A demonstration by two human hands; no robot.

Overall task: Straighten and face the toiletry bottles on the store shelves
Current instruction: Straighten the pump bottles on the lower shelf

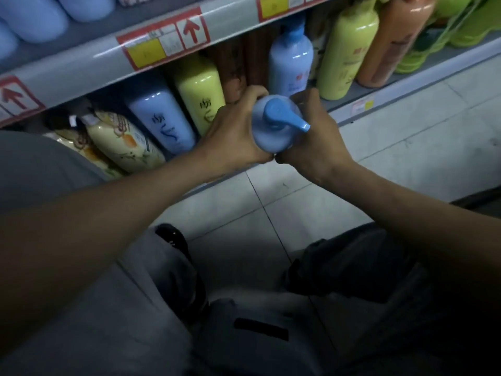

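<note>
Hands close from both sides on a pale blue plastic pump bottle [267, 141] seen from above. My left hand [233, 131] is wrapped round its left side and my right hand [315, 131] is curled round its right, thumbs nearly meeting. It sits at the front edge of the lowest grey metal shelf [352, 108], darker blue spout pointing to my right, though I cannot tell whether it rests there. Behind stand a tall yellow bottle [200, 88] and a second blue pump bottle [291, 63] — both upright.
</note>
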